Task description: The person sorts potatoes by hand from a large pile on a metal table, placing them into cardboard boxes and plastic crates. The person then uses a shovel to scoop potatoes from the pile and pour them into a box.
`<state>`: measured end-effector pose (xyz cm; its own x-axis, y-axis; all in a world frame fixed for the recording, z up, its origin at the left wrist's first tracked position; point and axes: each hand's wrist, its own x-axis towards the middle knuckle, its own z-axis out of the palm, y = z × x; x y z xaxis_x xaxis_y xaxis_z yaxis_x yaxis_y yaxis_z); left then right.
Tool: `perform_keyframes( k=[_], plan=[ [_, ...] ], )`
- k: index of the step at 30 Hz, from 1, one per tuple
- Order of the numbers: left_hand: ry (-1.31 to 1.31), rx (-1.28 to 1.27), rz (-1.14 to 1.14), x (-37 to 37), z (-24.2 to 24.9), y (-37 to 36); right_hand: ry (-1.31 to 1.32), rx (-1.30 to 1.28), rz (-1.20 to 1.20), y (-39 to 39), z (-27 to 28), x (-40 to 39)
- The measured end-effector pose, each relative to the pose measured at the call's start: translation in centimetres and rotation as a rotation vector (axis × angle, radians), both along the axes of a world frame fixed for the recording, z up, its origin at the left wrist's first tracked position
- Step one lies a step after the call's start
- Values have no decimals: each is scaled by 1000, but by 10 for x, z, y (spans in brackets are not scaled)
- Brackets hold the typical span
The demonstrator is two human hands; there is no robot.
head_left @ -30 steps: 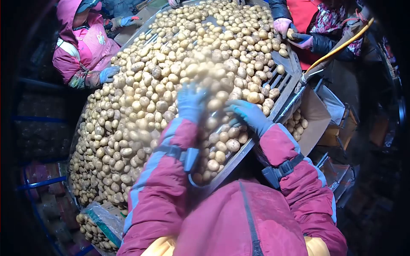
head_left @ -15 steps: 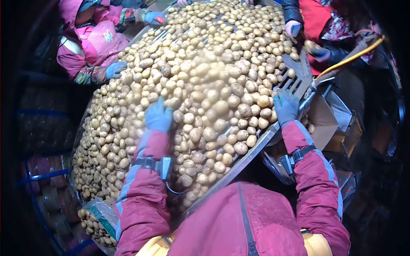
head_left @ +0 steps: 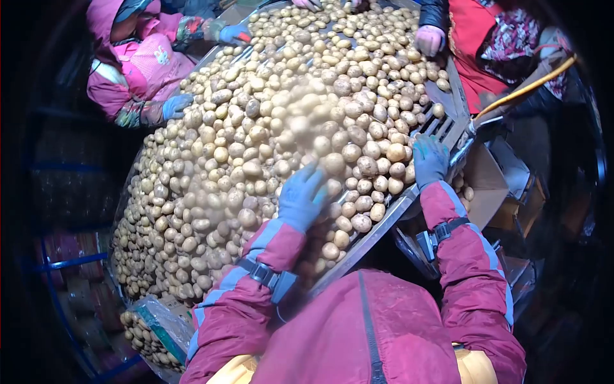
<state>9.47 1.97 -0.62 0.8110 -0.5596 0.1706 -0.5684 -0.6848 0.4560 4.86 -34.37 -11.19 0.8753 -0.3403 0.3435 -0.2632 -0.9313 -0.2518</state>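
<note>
A thick heap of potatoes (head_left: 220, 155) covers a metal sorting table (head_left: 368, 242). In a blue glove, my left hand (head_left: 300, 197) lies over the potatoes near the middle of the heap, fingers stretched out and slightly apart, with no potato visibly gripped. My right hand (head_left: 430, 160), gloved too, rests at the table's right edge beside the slatted metal outlet (head_left: 441, 126). Its fingers are extended and touch the rim, and nothing shows in them. The palms of both hands are hidden.
A co-worker in pink (head_left: 144, 67) stands at the far left, another in a red apron (head_left: 470, 54) at the far right. Cardboard boxes (head_left: 484, 182) stand below the right edge. A yellow hose (head_left: 534, 83) runs there. A plastic-lined container of potatoes (head_left: 144, 339) stands lower left.
My left hand has swept right across the heap, towards the middle. My right hand has stayed at the edge. The co-worker at the far right no longer shows a potato held up.
</note>
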Motion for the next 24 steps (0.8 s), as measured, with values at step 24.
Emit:
perform_keyframes(
  k=[24],
  plan=[
    [1491,-1275,292,-25,33,61,613,592,303,108,61,70]
  ],
)
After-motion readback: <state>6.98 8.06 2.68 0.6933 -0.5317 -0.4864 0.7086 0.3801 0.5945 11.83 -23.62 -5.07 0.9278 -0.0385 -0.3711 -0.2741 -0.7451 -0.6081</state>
